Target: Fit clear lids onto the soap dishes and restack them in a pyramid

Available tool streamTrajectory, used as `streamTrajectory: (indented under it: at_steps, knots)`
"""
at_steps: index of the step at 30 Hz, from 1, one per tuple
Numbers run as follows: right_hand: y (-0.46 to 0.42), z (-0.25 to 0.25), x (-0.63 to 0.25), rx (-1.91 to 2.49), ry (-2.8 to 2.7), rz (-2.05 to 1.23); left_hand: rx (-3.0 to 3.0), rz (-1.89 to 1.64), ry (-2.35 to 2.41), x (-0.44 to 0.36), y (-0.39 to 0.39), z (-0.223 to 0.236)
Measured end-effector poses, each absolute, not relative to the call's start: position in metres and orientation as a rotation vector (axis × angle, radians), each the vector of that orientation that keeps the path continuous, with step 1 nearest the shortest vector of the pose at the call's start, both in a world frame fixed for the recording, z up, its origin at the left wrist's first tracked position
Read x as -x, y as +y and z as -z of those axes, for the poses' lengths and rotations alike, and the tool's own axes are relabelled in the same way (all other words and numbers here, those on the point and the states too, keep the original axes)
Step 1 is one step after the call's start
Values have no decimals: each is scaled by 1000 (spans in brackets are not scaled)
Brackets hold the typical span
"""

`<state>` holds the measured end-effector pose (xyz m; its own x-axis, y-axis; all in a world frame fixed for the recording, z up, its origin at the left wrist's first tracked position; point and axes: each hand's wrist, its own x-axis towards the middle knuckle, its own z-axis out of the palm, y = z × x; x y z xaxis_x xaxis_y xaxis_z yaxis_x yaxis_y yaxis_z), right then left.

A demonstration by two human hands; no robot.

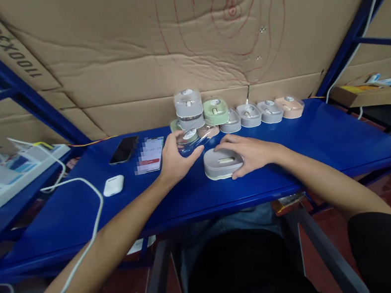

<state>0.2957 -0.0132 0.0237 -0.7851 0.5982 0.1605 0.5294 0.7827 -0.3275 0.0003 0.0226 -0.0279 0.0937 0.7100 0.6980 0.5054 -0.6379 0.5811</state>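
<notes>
My right hand (251,151) is wrapped round the right side of a grey rounded box (214,164) with a slot in its top, which sits on the blue table (263,187). The box has a pale rim at its base. To the left, my left hand (176,159) has its fingers round a clear plastic cover (195,142) with a round label, tilted just above the table. Some of its fingertips are hidden behind the cover. Close behind stand several similar boxes with clear covers, among them a green one (216,111) and a stacked grey one (188,102).
On the left lie a dark phone (123,150), a lit phone (153,154) and a white earbud case (113,185). A white cable (98,219) crosses my left arm. A power strip (8,182) is at far left. Cardboard (123,78) walls the back.
</notes>
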Motion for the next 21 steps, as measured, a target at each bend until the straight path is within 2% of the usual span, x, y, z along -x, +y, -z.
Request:
streamTrajectory:
  at_steps: [16, 21]
  knots:
    - [-27, -11, -275, 878, -2867, 94, -2181, -1533, 1211, -3, 16, 24]
    - [-32, -10, -272, 854, -2890, 96, -2190, -1527, 1191, -3, 17, 25]
